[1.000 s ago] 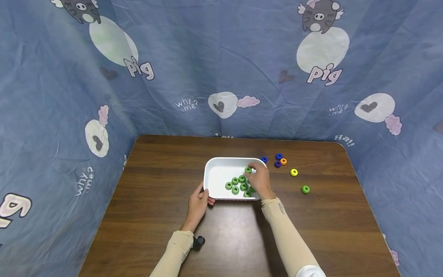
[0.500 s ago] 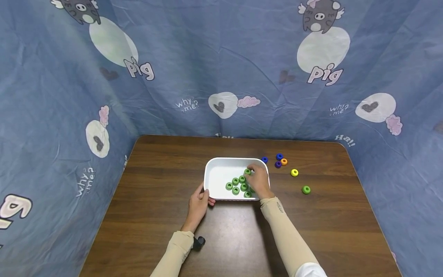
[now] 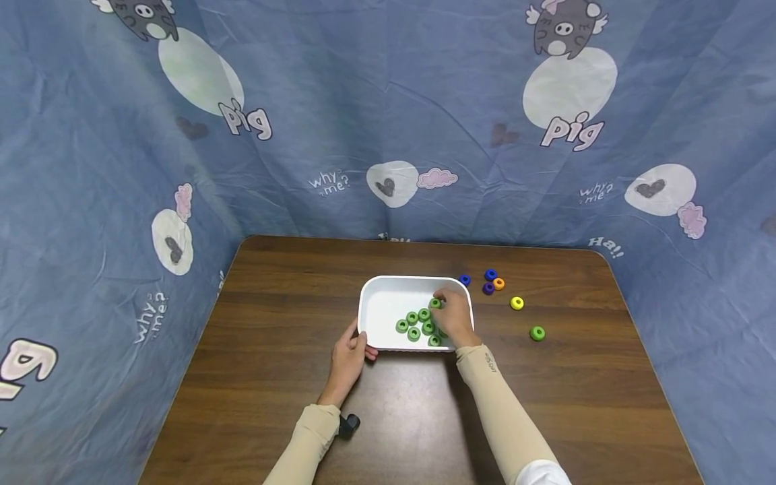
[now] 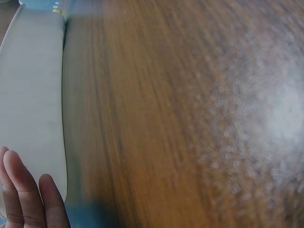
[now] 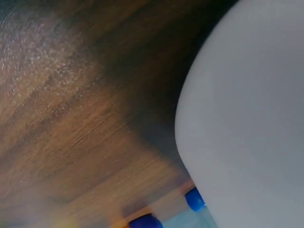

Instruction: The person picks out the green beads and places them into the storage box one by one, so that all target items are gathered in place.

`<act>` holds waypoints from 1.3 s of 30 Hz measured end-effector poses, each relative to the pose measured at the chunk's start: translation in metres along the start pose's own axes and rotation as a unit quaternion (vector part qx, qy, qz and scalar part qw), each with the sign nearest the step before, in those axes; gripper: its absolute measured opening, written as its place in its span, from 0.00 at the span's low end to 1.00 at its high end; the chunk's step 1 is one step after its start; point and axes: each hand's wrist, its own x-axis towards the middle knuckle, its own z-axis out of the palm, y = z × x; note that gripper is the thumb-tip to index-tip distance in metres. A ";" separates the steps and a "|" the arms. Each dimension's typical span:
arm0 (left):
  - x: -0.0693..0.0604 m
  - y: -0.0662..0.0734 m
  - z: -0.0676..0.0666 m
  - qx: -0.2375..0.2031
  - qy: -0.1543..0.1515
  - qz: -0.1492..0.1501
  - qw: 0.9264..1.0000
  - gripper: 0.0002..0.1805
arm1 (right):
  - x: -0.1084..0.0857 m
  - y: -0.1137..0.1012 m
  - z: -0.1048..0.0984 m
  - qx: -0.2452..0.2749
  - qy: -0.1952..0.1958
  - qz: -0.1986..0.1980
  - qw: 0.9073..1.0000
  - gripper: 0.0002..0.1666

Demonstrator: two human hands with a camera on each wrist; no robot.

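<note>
My left hand grips the near left corner of a white tray, thumb at the rim. In the left wrist view, its fingers lie against the outer wall of the tray. Several green rings lie in the right half of the tray, one of them a near-edge green ring. Inside the tray on the right, my right hand pinches a green ring between thumb and fingers. The hand partly covers other rings. The right wrist view shows the tray's wall but not the hand.
On the wooden table, right of the tray, lie a blue ring, another blue ring, a purple ring, an orange ring, a yellow ring and a green ring. A patterned blue cloth hangs behind.
My right hand has shifted slightly toward the near side with the pinched green ring. The left hand and the tray stay in place.
</note>
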 end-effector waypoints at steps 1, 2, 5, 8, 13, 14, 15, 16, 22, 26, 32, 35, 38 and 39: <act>0.000 0.000 0.000 0.000 -0.001 0.002 1.000 0.28 | 0.000 0.000 0.000 -0.004 0.000 -0.003 1.000 0.17; 0.000 0.001 0.000 0.001 -0.001 0.003 1.000 0.28 | 0.000 0.000 0.000 -0.006 0.000 -0.005 1.000 0.16; 0.000 0.001 0.000 0.004 0.000 0.003 1.000 0.28 | -0.001 -0.001 0.001 -0.009 -0.005 -0.005 1.000 0.17; 0.000 0.001 0.000 0.009 0.000 -0.002 1.000 0.28 | -0.001 -0.002 0.002 -0.007 -0.018 0.007 1.000 0.18; 0.001 0.001 -0.001 0.016 0.001 -0.001 1.000 0.28 | 0.000 -0.002 0.003 0.001 -0.029 0.020 0.999 0.20; 0.000 0.001 -0.001 0.018 0.002 -0.001 1.000 0.28 | 0.000 -0.002 0.003 0.001 -0.029 0.021 0.999 0.20; 0.000 0.001 -0.001 0.017 0.002 0.000 1.000 0.28 | -0.001 -0.002 0.003 0.002 -0.030 0.022 0.999 0.20; 0.000 0.001 -0.001 0.017 0.003 -0.001 1.000 0.28 | -0.001 -0.002 0.003 0.003 -0.031 0.020 0.999 0.20; -0.001 0.002 0.000 0.006 0.002 -0.003 1.000 0.28 | -0.002 -0.004 -0.003 0.003 -0.043 0.007 0.999 0.24; 0.000 0.002 0.000 0.008 0.003 -0.004 1.000 0.28 | -0.002 -0.007 -0.008 0.000 -0.049 -0.010 0.999 0.28; 0.000 0.002 0.000 0.013 0.001 -0.006 1.000 0.28 | -0.005 -0.016 -0.017 0.028 -0.038 -0.030 0.998 0.25; 0.000 0.002 0.000 0.008 0.001 -0.004 1.000 0.28 | -0.007 -0.019 -0.024 0.057 -0.022 -0.036 0.998 0.21; 0.001 0.001 0.000 0.004 0.000 -0.002 1.000 0.28 | -0.009 -0.019 -0.032 0.081 0.006 -0.034 0.996 0.18; 0.001 0.001 0.000 0.003 0.000 -0.002 1.000 0.28 | -0.010 -0.019 -0.035 0.089 0.019 -0.032 0.995 0.17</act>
